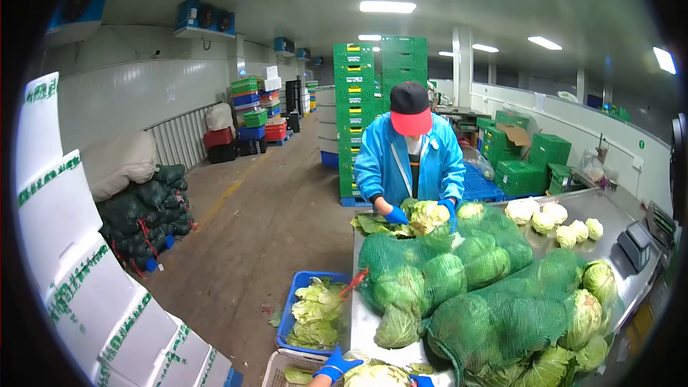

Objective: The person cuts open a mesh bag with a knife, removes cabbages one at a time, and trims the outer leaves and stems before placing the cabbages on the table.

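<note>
At the bottom edge, my left hand (pixel 337 365) in a blue glove has its fingers spread against the left side of a pale cabbage (pixel 375 375). My right hand (pixel 421 381), also gloved in blue, shows only as a sliver at the right of that cabbage; its fingers are hidden. Just beyond lies a loose green cabbage (pixel 398 325) on the metal table (pixel 364 309). Green net sacks of cabbages (pixel 494 319) fill the table's middle and right. Across the table, a co-worker (pixel 410 150) in a blue jacket holds a leafy cabbage (pixel 428 216) with both gloved hands.
Left of the table stand a blue crate of leaves (pixel 295 294) and a pale basket (pixel 272 369). White boxes (pixel 86 272) are stacked at the left. Trimmed cabbages (pixel 543 223) and a scale (pixel 634 245) sit at the table's right. Green crates (pixel 356 118) rise behind the co-worker.
</note>
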The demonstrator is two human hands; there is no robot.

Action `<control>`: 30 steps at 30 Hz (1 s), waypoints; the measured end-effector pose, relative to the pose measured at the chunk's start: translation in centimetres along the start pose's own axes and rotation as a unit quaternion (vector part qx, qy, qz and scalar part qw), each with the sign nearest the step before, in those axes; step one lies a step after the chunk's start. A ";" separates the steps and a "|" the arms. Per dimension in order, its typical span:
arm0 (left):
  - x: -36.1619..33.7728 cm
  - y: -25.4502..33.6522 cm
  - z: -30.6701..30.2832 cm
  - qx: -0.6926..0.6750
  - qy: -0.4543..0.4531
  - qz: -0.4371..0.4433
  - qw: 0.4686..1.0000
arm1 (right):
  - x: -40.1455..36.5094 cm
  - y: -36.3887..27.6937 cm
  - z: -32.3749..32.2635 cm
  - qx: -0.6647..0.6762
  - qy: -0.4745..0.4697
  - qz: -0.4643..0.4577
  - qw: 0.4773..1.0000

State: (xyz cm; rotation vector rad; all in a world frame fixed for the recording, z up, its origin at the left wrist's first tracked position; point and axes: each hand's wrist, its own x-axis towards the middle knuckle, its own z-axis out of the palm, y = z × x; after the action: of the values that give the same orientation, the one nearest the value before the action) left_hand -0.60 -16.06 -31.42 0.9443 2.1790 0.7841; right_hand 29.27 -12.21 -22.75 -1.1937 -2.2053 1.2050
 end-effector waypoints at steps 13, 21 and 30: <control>-13.8 6.0 -1.1 0.132 0.169 0.190 0.958 | 4.3 -3.1 -3.7 0.100 -0.209 0.170 0.958; -18.2 9.1 -2.0 -0.174 0.002 0.120 0.977 | -1.1 -4.0 -7.8 0.286 -0.195 0.182 0.920; -22.5 11.6 -2.0 -0.185 0.048 0.092 0.977 | -4.3 -2.9 -9.6 0.430 -0.285 0.165 0.840</control>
State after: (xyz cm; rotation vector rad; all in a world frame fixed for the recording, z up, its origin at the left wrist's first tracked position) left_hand 14.93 -27.62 -14.96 0.9355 1.9443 1.2958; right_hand 36.40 -11.56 -14.57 -0.8730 -1.3900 2.5864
